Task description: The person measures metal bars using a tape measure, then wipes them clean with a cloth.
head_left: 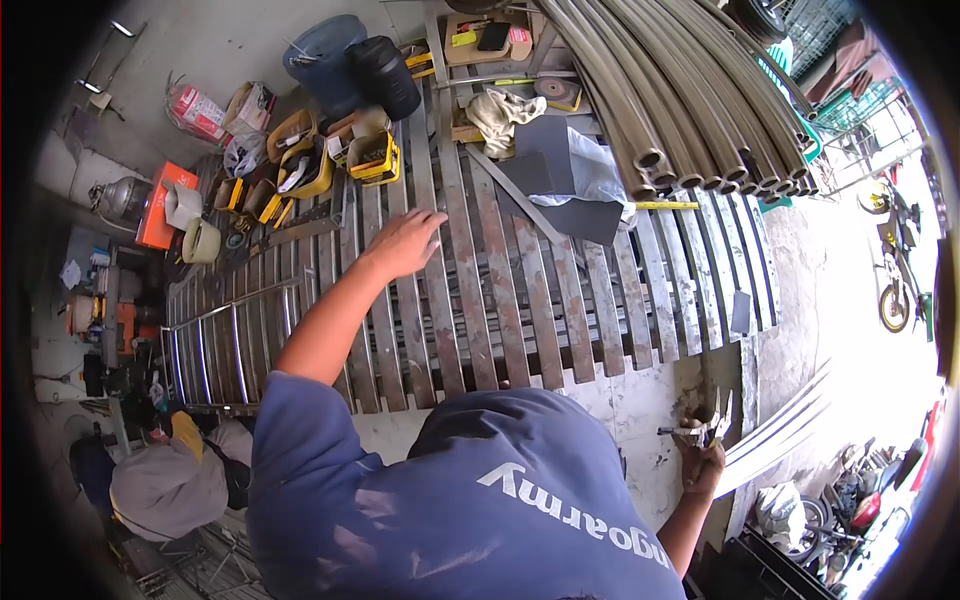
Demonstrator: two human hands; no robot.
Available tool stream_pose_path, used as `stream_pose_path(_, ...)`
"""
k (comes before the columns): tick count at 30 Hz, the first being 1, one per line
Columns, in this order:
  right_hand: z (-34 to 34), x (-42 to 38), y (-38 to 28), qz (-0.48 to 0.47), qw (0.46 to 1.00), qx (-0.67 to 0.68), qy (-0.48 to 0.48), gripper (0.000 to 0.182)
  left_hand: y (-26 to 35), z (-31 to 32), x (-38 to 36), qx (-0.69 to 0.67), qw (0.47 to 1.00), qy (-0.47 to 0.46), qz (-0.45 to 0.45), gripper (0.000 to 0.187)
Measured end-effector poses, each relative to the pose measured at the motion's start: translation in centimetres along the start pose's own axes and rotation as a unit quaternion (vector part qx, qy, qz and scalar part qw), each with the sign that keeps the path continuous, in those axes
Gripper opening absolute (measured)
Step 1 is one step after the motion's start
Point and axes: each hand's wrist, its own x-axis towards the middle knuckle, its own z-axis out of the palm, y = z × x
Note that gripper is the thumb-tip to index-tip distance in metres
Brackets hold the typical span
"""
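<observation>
My left hand (405, 243) lies over the metal slats of the workbench (530, 290), fingers stretched out and holding nothing. Out to the right, beyond the bench's near edge, my right hand (703, 465) is closed around a metal clamp-like tool (712, 428) with two prongs pointing up; its exact kind is hard to make out. A yellow box (374, 160) of small items stands just past my left hand. Dark sheets (570, 180) and a flat metal bar (515, 195) rest on the slats further right.
A bundle of metal tubes (680, 90) overhangs the bench's far right. Bins, a blue bucket (325, 62) and a black container (384, 78) stand at the back left. Another person (170, 485) bends down at the lower left. Long bars (780, 430) lie at right.
</observation>
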Motion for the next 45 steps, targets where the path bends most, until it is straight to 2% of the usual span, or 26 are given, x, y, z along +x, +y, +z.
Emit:
stream_pose_path(4, 6.4, -3.7, 2.5, -0.009, 0.989, -0.085, 0.121, 0.027, -5.2, -3.7, 8.4, 0.001, 1.0, 0.002, 0.006, 0.05)
stream_pose_path(5, 7.7, -3.8, 3.6, -0.003, 0.983, -0.094, 0.16, 0.019, -7.3, -2.6, 10.7, 0.004, 0.998, 0.04, 0.038, 0.05)
stream_pose_path(8, 7.4, -2.5, 7.1, 0.017, 0.967, -0.103, 0.233, 0.02, -9.1, -2.3, 14.8, 0.001, 0.997, 0.043, 0.068, 0.049)
stream_pose_path(9, 9.9, -1.7, 7.8, 0.019, 0.957, -0.11, 0.269, 0.02, -9.1, -1.6, 15.5, -0.012, 0.996, 0.056, 0.073, 0.049)
stream_pose_path(14, 17.4, 1.9, 10.4, 0.014, 0.896, -0.416, 0.151, 0.017, -7.6, 4.6, 13.3, -0.095, 0.99, 0.025, 0.103, 0.048)
stream_pose_path(15, 18.9, 2.3, 10.8, 0.028, 0.884, -0.446, 0.137, 0.019, -7.3, 5.8, 11.9, -0.095, 0.99, 0.014, 0.108, 0.047)
stream_pose_path(16, 19.4, 3.1, 11.7, 0.034, 0.867, -0.481, 0.124, 0.032, -7.1, 7.2, 10.4, -0.107, 0.987, 0.017, 0.117, 0.048)
stream_pose_path(18, 19.4, 5.3, 13.4, 0.04, 0.807, -0.581, 0.093, 0.051, -6.6, 9.0, 7.0, -0.155, 0.984, 0.008, 0.089, 0.049)
stream_pose_path(20, 20.0, 7.7, 14.7, -0.002, 0.738, -0.673, 0.054, 0.065, -7.0, 11.6, 3.5, -0.201, 0.977, 0.026, 0.063, 0.052)
stream_pose_path(21, 21.1, 9.0, 14.9, 0.019, 0.726, -0.685, 0.054, 0.071, -7.2, 12.7, 2.0, -0.209, 0.976, 0.035, 0.049, 0.053)
stream_pose_path(22, 22.2, 10.6, 15.2, 0.052, 0.684, -0.725, 0.06, 0.071, -7.4, 12.7, 0.7, -0.191, 0.98, 0.039, 0.048, 0.053)
stream_pose_path(24, 21.3, 13.3, 17.3, -0.037, 0.649, -0.758, 0.05, 0.07, -7.6, 12.5, -2.0, -0.154, 0.986, 0.042, 0.044, 0.054)
stream_pose_path(26, 21.7, 15.2, 18.7, -0.105, 0.638, -0.76, 0.061, 0.065, -7.6, 13.3, -3.3, -0.109, 0.991, 0.039, 0.06, 0.055)
stream_pose_path(28, 23.0, 16.3, 19.4, -0.105, 0.634, -0.76, 0.094, 0.064, -7.4, 13.8, -4.1, -0.064, 0.993, 0.052, 0.079, 0.055)
stream_pose_path(29, 22.6, 16.6, 19.9, -0.113, 0.621, -0.771, 0.089, 0.064, -7.8, 14.1, -4.1, -0.061, 0.994, 0.013, 0.085, 0.058)
stream_pose_path(32, 21.8, 17.0, 20.8, -0.078, 0.587, -0.802, 0.084, 0.065, -9.7, 11.6, -1.8, -0.093, 0.993, 0.057, 0.041, 0.061)
stream_pose_path(33, 21.7, 16.8, 20.9, -0.057, 0.576, -0.811, 0.085, 0.065, -10.8, 9.6, -0.5, -0.09, 0.99, 0.109, 0.011, 0.064)
stream_pose_path(34, 21.8, 16.6, 20.6, -0.052, 0.553, -0.828, 0.077, 0.067, -12.3, 8.4, 0.7, -0.062, 0.979, 0.195, -0.022, 0.065)
stream_pose_path(36, 22.5, 15.5, 19.8, -0.041, 0.504, -0.861, 0.057, 0.071, -16.2, 5.8, 3.4, 0.042, 0.96, 0.257, -0.106, 0.079)
stream_pose_path(37, 20.9, 15.6, 20.4, -0.08, 0.492, -0.865, 0.054, 0.084, -18.2, 4.5, 4.4, 0.058, 0.953, 0.258, -0.146, 0.084)
stream_pose_path(38, 20.7, 15.3, 20.4, -0.061, 0.514, -0.854, 0.059, 0.085, -20.7, 5.0, 5.5, 0.078, 0.946, 0.264, -0.173, 0.087)
stream_pose_path(39, 20.6, 14.9, 20.1, -0.043, 0.536, -0.841, 0.066, 0.087, -21.1, 3.6, 5.9, 0.111, 0.947, 0.206, -0.22, 0.066)
stream_pose_path(40, 20.4, 14.3, 19.3, -0.028, 0.558, -0.825, 0.082, 0.088, -26.8, 6.7, 7.6, 0.113, 0.975, 0.07, -0.18, 0.038)
stream_pose_path(41, 19.9, 14.1, 18.7, -0.03, 0.591, -0.803, 0.076, 0.091, -27.2, 6.8, 8.1, 0.097, 0.977, 0.083, -0.172, 0.026)
stream_pose_path(42, 19.9, 13.5, 18.0, -0.038, 0.591, -0.801, 0.086, 0.091, -26.7, 6.9, 8.3, 0.08, 0.979, 0.094, -0.163, 0.015)
stream_pose_path(45, 20.4, 10.8, 16.0, -0.069, 0.595, -0.793, 0.112, 0.092, -22.0, 5.6, 7.2, 0.056, 0.98, 0.106, -0.156, 0.011)
